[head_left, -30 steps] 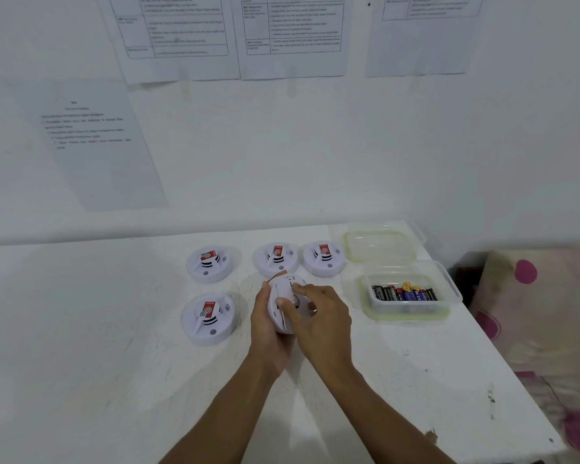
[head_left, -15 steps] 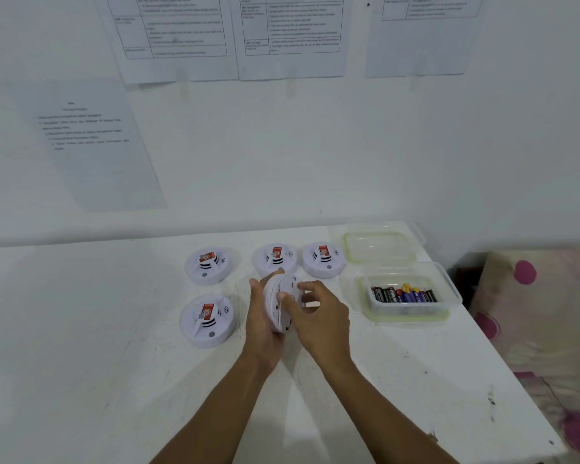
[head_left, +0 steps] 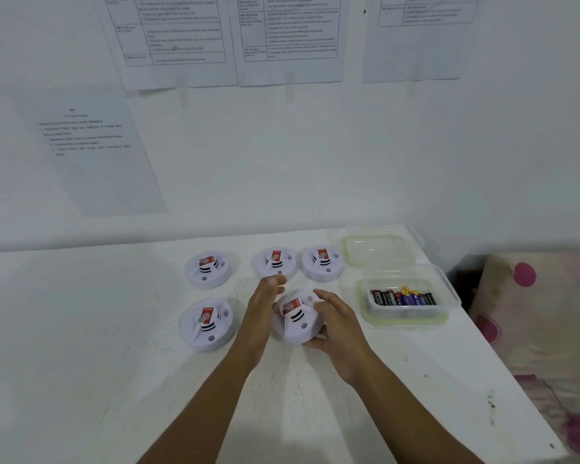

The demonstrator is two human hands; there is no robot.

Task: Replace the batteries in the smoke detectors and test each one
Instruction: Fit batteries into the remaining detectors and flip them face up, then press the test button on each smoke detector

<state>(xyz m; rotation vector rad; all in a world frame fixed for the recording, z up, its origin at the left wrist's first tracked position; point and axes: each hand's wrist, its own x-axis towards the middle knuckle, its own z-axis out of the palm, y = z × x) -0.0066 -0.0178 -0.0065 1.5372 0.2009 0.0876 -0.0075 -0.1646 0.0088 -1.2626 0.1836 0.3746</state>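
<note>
**Fig.** Step in hand: one smoke detector (head_left: 297, 321) is handled near mid-desk. It is face up, red label showing, slightly tilted. Whether its base touches the desk (head_left: 81, 346) cannot be told.

- **Right grip** (head_left: 340, 324): curled round the right rim, fingers at the far side, thumb at the near side, i.e. grasping the unit.
- **Left grip** (head_left: 265, 304): just beside the left rim, fingers relaxed, released. It is blurred, so contact w/ the rim is unclear.
- **Four other detectors** (head_left: 208, 324): all face up, three in a row toward the far edge, one left of the held unit.
- **Battery box** (head_left: 407, 316): open by the right edge, w/ batteries (head_left: 402, 296) inside. Its lid (head_left: 379, 251) lies at the far right corner.

Judgement: w/ the face up, this is prob. the set-down or test stage, not the battery swap. Next move calls for seating the unit flat beside its front-row neighbour, then one fingertip on the test button while the rim is steadied.
</note>
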